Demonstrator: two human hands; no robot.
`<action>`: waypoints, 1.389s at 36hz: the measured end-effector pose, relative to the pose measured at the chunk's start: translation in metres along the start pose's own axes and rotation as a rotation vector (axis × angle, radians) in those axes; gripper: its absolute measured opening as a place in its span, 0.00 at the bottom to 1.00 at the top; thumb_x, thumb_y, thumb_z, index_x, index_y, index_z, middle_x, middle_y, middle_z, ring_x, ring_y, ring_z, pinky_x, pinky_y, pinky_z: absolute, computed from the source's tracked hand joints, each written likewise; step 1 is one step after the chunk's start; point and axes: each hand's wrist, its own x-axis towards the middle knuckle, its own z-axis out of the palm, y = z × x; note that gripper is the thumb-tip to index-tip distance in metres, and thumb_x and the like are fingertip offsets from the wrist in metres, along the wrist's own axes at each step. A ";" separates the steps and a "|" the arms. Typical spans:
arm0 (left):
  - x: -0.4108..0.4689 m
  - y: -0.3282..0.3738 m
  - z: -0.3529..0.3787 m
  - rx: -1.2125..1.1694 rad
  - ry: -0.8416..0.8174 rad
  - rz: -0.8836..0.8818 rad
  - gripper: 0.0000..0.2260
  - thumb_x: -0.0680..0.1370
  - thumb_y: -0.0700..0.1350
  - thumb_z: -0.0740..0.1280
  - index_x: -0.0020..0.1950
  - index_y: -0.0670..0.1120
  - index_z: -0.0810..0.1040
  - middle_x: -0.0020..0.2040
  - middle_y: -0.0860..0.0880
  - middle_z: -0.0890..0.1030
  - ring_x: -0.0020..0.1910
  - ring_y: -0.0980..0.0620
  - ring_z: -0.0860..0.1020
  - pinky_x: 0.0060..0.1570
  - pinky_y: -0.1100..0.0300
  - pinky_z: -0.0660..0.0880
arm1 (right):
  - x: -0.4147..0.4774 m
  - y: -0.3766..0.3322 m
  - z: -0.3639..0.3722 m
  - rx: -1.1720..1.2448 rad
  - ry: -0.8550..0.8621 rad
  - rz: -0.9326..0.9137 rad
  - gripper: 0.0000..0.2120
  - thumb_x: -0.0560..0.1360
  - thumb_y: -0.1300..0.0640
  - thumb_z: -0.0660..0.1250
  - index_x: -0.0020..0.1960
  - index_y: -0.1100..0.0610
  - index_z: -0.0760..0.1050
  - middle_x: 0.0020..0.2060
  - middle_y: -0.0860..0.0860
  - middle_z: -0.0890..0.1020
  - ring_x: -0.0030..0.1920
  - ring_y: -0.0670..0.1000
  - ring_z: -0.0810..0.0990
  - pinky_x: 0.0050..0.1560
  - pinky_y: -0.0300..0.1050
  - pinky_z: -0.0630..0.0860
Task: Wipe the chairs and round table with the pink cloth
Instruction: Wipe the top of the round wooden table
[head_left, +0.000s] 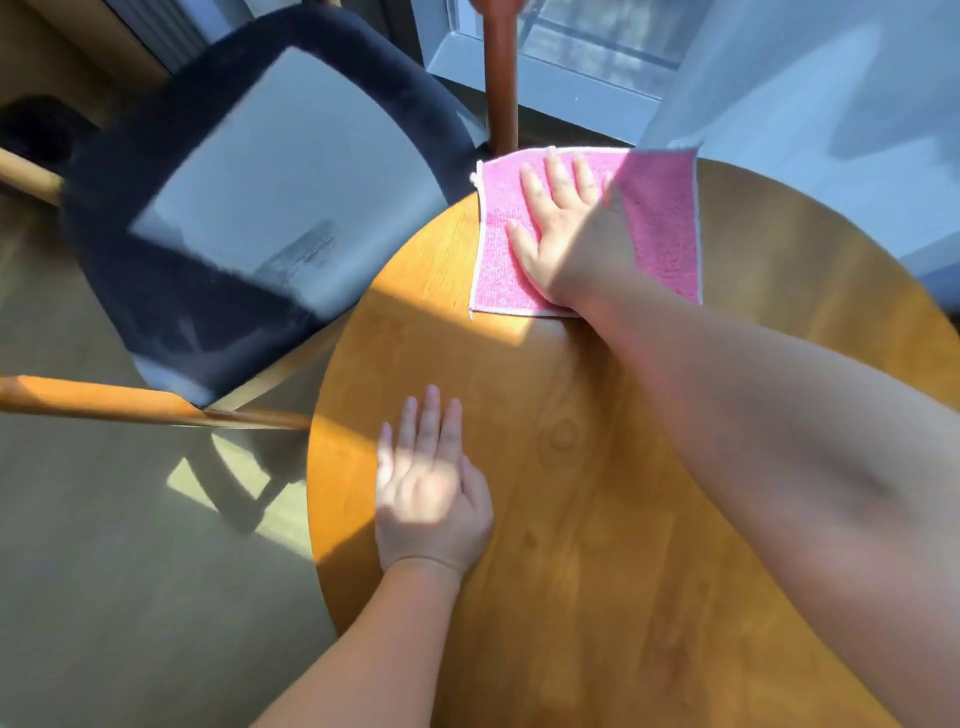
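A square pink terry cloth with a pale stitched border (660, 228) lies spread flat in the upper middle of the frame, on the far part of a round honey-coloured wooden counter (597, 467). Its upper edge is at the counter's far rim, and its upper left corner sits at or just past that rim. The right hand (563, 239) presses palm-down on the left half of the cloth. Its fingers (558, 174) are straight and slightly apart, pointing toward the top of the frame, and the bare forearm runs in from the right edge across the counter. The left hand (431, 499) rests flat on the bare wood in the lower middle of the frame, near the counter's left rim and well apart from the cloth. Its fingers (431, 415) are straight and close together, holding nothing. A band of sunlight crosses the counter between the two hands. In the upper left stands a chair with a dark navy plush frame and a grey seat cushion (291, 171), drawn up just beside the counter, with a light wooden armrest (93, 397) reaching in from the left edge. A reddish-brown wooden post (500, 78) rises at the top centre behind the cloth. A sheer white curtain (805, 93) hangs in the upper right, its hem touching the cloth's upper right corner. Grey-beige floor (104, 571) fills the lower left.
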 end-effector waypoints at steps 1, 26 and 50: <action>0.000 0.000 0.001 0.005 0.001 0.002 0.26 0.73 0.44 0.54 0.71 0.42 0.68 0.72 0.42 0.66 0.73 0.43 0.62 0.72 0.48 0.51 | -0.004 0.009 -0.001 -0.029 -0.001 0.021 0.31 0.80 0.39 0.42 0.80 0.50 0.47 0.79 0.53 0.49 0.78 0.59 0.46 0.75 0.61 0.42; -0.003 0.001 0.006 0.017 0.084 0.010 0.25 0.72 0.43 0.53 0.68 0.39 0.71 0.72 0.41 0.67 0.72 0.42 0.61 0.70 0.48 0.51 | -0.252 0.095 0.035 0.075 -0.007 0.573 0.32 0.79 0.38 0.40 0.79 0.49 0.40 0.79 0.52 0.44 0.78 0.55 0.40 0.76 0.56 0.38; -0.024 0.090 0.038 0.072 -0.002 0.171 0.27 0.75 0.48 0.50 0.73 0.42 0.64 0.75 0.44 0.61 0.75 0.47 0.55 0.73 0.51 0.45 | -0.330 0.150 0.042 0.108 0.019 0.744 0.36 0.76 0.33 0.37 0.79 0.49 0.42 0.79 0.52 0.45 0.78 0.56 0.42 0.75 0.57 0.36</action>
